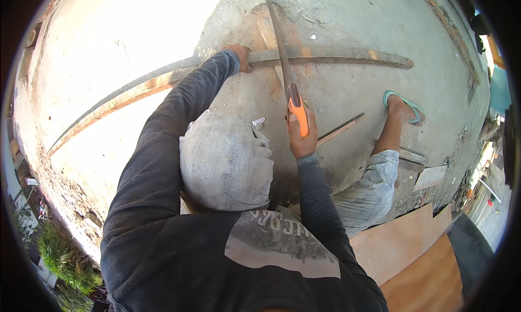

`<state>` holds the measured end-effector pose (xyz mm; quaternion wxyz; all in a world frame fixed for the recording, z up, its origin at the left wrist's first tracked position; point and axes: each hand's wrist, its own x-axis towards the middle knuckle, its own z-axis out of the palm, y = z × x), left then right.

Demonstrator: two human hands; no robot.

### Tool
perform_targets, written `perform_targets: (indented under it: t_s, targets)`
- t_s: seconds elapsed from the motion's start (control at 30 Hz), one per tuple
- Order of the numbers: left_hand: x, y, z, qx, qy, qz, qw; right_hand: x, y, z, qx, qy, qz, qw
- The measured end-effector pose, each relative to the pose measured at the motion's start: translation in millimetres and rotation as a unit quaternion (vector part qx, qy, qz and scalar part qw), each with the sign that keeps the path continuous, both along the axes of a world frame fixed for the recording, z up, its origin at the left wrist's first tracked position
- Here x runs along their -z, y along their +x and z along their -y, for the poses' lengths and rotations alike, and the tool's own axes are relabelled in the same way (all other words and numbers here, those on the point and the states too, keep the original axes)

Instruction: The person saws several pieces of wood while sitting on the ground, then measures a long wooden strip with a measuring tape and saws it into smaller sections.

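A long wooden beam (342, 54) lies across the concrete, curving in this wide picture from lower left to upper right. My left hand (239, 58) is closed around it, left of the saw. With my right hand (303, 131) I grip the orange and dark handle of a hand saw (283, 59). Its blade points away from me and crosses the beam; whether the teeth are in the wood I cannot tell. Beneath the beam, near the blade, rests a short piece of wood (266, 32).
My bent knee in grey shorts (225, 160) is beside my left arm, and my sandalled foot (402, 110) is at right. A thin wood strip (342, 128) lies near my right hand. Plywood sheets (399, 238) are at lower right, green plants (68, 263) at lower left.
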<state>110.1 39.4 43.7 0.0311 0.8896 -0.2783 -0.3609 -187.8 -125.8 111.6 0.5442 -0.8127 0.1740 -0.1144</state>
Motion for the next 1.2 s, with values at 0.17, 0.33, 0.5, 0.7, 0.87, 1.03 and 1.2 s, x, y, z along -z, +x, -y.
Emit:
perform_targets:
  t_s: [0.17, 0.33, 0.5, 0.7, 0.87, 1.03, 1.2]
  targets:
    - [16.9, 12.9, 9.8, -0.017, -0.027, -0.043, 0.999, -51.4, -161.8, -6.6, -0.044, -0.028, -0.094, 0.994]
    - [30.0, 22.4, 3.1, 0.001, -0.024, -0.039, 0.999, -21.7, -125.7, -37.6, -0.125, -0.064, -0.169, 0.976]
    - [8.9, -5.8, 5.2, -0.004, -0.006, -0.016, 1.0, -79.6, -133.8, -4.5, 0.0, 0.07, -0.141, 0.988]
    - [20.2, -41.1, 3.8, -0.074, -0.001, 0.097, 0.993, -121.0, -142.1, 0.3, 0.0, 0.047, -0.148, 0.988]
    - [29.6, 10.3, -3.0, -0.026, -0.01, -0.085, 0.996, -130.1, -127.5, -14.6, -0.01, 0.023, -0.141, 0.99]
    - [33.8, 30.9, 3.9, -0.042, -0.017, -0.292, 0.955, -134.2, -127.7, -12.4, -0.013, 0.015, -0.151, 0.988]
    - [-7.4, -30.7, 2.4, -0.04, -0.012, -0.009, 0.999, -138.5, -159.7, -8.0, 0.062, 0.151, -0.138, 0.977]
